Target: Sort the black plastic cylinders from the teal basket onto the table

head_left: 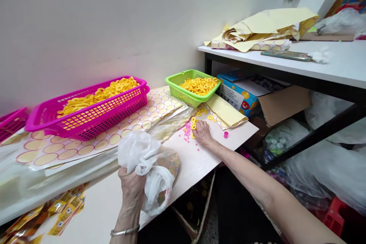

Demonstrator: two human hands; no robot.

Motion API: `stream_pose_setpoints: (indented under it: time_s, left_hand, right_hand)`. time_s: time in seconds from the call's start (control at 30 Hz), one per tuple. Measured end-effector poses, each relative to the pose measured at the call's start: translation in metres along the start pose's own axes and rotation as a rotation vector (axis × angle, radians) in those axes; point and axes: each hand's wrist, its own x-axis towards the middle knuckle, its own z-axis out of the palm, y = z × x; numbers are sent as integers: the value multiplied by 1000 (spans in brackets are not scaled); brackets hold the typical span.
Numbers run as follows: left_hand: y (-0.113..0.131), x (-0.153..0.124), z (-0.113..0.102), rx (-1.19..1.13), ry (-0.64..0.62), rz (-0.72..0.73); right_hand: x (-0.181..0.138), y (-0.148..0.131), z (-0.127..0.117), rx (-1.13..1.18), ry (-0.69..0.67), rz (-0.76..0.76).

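My left hand (132,187) is closed round the gathered top of a white plastic bag (140,150), whose lower part shows small multicoloured bits through the film. Out at the far part of the table, my right hand (202,132) rests on the surface among yellow ring pieces (193,121). Its fingertips touch some of them, but the fingers are mostly hidden, so whether they grip any is unclear. Small pink rings (187,130) lie scattered just left of that hand. A small magenta cap-like piece (226,134) stands to its right.
A magenta basket (85,131) and a green basket (194,101) hold many yellow pieces. Circle-printed sheets (100,145) lie beneath the magenta one. Right are an open blue carton (228,91) and a white shelf (337,61) on black legs. Orange packets (67,209) lie front left.
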Motion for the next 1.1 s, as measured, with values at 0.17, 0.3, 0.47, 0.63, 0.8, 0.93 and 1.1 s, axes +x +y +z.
stream_pose_setpoints:
  time_s: [0.17, 0.3, 0.47, 0.63, 0.8, 0.93, 1.1]
  left_hand:
    - [4, 0, 5, -30, -11, 21]
    - [-4, 3, 4, -68, -36, 29]
    - [-13, 4, 2, -31, -11, 19]
    - [-7, 0, 3, -38, -8, 8]
    - [-6, 0, 4, -13, -3, -4]
    - [-7, 2, 5, -41, -9, -11]
    - [-5, 4, 9, -81, 6, -2]
  right_hand:
    - [20, 17, -11, 31, 42, 54]
    - [-1, 15, -24, 18, 54, 52]
    - [-49, -6, -22, -13, -201, -36]
    - [-27, -6, -14, -60, -206, 28]
    - [16, 21, -20, -39, -155, 21]
    - [20, 26, -29, -32, -85, -13]
    - [-27, -15, -26, 27, -175, -366]
